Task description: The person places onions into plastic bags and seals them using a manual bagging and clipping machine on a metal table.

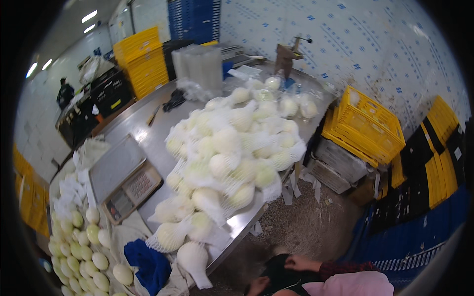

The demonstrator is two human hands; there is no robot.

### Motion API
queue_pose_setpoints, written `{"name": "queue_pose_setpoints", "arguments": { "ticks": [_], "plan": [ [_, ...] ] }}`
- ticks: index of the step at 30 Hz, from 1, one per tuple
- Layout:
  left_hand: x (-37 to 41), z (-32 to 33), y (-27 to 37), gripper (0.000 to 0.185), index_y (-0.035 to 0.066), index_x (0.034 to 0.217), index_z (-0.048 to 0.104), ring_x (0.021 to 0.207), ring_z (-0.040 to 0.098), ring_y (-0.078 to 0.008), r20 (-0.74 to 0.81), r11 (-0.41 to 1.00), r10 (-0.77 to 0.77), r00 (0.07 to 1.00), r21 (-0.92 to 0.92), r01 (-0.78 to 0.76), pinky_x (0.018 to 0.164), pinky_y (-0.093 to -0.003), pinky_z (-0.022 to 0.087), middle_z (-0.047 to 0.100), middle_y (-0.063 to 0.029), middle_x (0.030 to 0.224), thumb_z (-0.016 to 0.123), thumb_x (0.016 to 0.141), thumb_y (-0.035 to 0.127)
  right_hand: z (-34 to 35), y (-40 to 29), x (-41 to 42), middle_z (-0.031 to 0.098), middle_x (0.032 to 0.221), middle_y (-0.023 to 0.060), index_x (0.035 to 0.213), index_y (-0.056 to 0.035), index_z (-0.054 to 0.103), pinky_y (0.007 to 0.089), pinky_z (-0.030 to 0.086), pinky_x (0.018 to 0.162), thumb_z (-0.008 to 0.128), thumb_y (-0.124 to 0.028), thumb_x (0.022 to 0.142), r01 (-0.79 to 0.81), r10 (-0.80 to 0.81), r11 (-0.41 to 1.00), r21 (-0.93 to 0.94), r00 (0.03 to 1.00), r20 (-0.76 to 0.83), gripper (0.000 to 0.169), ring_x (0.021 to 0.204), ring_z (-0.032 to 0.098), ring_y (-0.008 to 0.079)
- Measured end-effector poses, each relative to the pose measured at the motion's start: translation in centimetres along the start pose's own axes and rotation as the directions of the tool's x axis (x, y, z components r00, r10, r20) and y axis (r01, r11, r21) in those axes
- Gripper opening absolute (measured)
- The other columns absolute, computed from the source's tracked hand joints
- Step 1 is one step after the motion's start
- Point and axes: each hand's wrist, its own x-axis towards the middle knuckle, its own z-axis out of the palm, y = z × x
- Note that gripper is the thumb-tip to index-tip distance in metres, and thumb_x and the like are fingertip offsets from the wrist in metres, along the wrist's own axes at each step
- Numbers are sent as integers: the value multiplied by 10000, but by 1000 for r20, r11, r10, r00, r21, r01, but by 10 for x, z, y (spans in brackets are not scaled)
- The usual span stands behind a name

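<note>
At the bottom edge my right hand (300, 263) rests against a dark garment (279, 273), its fingers bent; a plaid sleeve (339, 268) leads to it. My left hand (259, 285) is close by, partly cut off and blurred. Whether either hand grips the dark fabric is unclear. Both are off the steel table (150, 142). On the table lies a large heap of pale, round produce in white foam-net sleeves (226, 148). One sleeved piece (192, 257) lies at the near edge, beside a blue cloth (150, 268).
Unwrapped pale produce (83, 255) fills the lower left beside a weighing scale (127, 181). A knife (152, 115) lies near a stack of empty foam sleeves (198, 68). Yellow crates (366, 125) stand at right. A distant person (65, 94) stands at upper left.
</note>
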Motion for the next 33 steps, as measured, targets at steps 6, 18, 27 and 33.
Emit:
{"name": "queue_pose_setpoints", "arguments": {
  "ticks": [6, 18, 27, 33],
  "plan": [
    [40, 92, 117, 236, 0, 1102, 653, 937, 643, -186, 465, 872, -93, 881, -389, 297, 852, -319, 503, 684, -119, 1007, 626, 910, 135, -268, -2, 32, 525, 1279, 195, 1361, 33, 406, 378, 478, 886, 852, -285, 692, 295, 92, 902, 316, 582, -808, 864, 1123, 556, 282],
    [479, -4, 414, 798, -22, 1399, 383, 1223, 518, -291, -403, 860, 451, 796, -44, -509, 933, -380, 478, 512, -193, 1342, 802, 759, 204, -724, 29, 193, 585, 1227, 189, 1270, 48, 504, 344, 438, 945, 809, -236, 753, 449, -268, 893, -5, 524, -809, 664, 1093, 578, 250],
    [627, -22, 455, 988, -80, 1458, 230, 1383, 343, -290, -220, 867, 367, 904, -273, -418, 1138, -418, 249, 349, -205, 1488, 814, 733, 252, -815, 23, 194, 675, 1089, 85, 965, -9, 681, 321, 453, 898, 548, -166, 907, 640, -330, 394, 660, 768, -548, 214, 922, 642, 175],
    [679, 39, 577, 325, 24, 1113, 565, 870, 567, -174, 114, 492, 456, 883, -859, -143, 749, -322, 461, 585, -68, 967, 589, 951, 305, -931, 14, 185, 589, 1265, 102, 1064, 5, 660, 364, 420, 984, 686, -72, 804, 764, -713, 630, -136, 500, -492, 272, 1133, 556, 193]
  ]
}}
